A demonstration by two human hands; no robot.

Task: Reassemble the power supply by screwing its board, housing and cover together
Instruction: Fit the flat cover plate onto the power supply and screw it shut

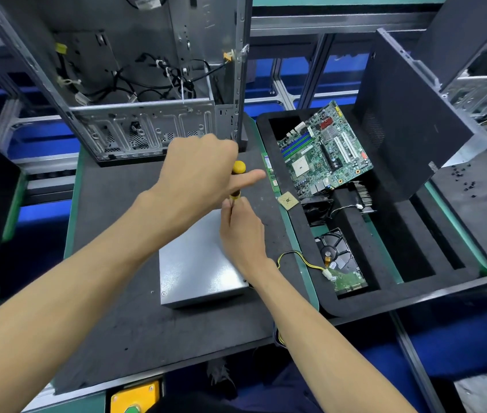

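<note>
Left grip: left hand [203,171] clenched round the screwdriver [235,181] handle, thumb out, frame centre.
Right grip: right hand [243,231] pinching the screwdriver's lower shaft, just below.
Power supply: grey metal box [197,263] flat on the dark tabletop [123,323], tip at its upper right corner.
Right of frame: circuit board [324,152] in black tray [355,305].

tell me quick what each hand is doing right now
Left hand: grips the top of the yellow-handled screwdriver.
Right hand: pinches the screwdriver's lower handle above the grey metal power supply box.
</note>
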